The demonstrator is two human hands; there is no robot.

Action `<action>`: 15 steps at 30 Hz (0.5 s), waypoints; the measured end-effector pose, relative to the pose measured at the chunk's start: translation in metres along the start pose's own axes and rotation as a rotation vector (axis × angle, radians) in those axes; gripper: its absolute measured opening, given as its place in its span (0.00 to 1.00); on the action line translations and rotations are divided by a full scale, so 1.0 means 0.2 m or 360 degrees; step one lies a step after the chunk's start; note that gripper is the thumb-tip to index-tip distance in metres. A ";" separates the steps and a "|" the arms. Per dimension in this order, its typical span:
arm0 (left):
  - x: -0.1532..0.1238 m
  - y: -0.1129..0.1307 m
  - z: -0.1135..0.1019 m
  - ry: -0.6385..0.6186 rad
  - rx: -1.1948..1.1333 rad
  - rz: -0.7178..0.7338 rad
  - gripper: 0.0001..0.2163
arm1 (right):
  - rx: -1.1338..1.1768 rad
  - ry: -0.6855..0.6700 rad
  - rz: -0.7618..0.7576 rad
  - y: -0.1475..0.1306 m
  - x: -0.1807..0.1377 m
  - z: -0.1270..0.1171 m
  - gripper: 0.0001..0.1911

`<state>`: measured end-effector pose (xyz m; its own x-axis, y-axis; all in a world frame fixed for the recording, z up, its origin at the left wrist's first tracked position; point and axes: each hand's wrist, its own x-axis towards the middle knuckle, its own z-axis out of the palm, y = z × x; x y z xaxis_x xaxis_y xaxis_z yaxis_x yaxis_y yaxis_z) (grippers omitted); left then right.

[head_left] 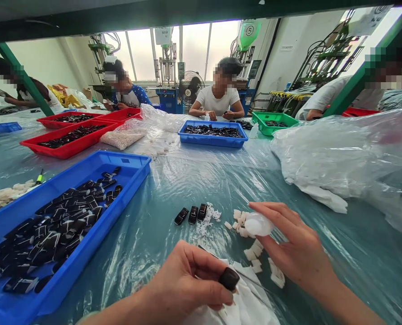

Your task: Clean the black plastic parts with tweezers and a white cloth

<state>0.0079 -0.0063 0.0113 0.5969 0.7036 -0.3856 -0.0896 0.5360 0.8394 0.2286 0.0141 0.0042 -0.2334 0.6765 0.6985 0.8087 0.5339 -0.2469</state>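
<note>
Between thumb and fingers, my left hand [190,280] grips a small black glossy plastic part [229,279] above a white cloth [251,293]. My right hand [298,248] is closed around a small translucent white bottle [259,225], its round end facing me. Just behind the bottle lies a heap of small cream-white pieces [237,215]; more white pieces [255,253] lie below it. Several black parts [193,215] stand in a short row beyond my left hand, beside scattered white scraps [210,215].
A blue tray [126,159] with many black parts takes up the left side. Red trays [63,151], another blue tray [212,141] and a green tray [271,128] stand farther back. A clear plastic bag [349,153] lies right. Several people sit around the table.
</note>
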 end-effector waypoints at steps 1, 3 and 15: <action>0.00 0.00 0.00 0.0013 -0.0001 0.0009 0.08 | 0.0036 -0.0006 0.0135 0.02 0.00 0.00 0.15; 0.00 0.00 0.00 0.0029 -0.0004 0.0014 0.08 | 0.0093 0.0007 0.0387 0.08 0.00 0.00 0.15; -0.01 0.02 0.01 0.0064 -0.0026 0.0020 0.08 | 0.0387 0.0017 0.0928 0.39 -0.08 0.08 0.08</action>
<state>0.0073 -0.0059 0.0168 0.5634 0.7283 -0.3902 -0.1104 0.5344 0.8380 0.2865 0.0526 -0.0356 0.2151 0.8865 0.4096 0.6553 0.1800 -0.7337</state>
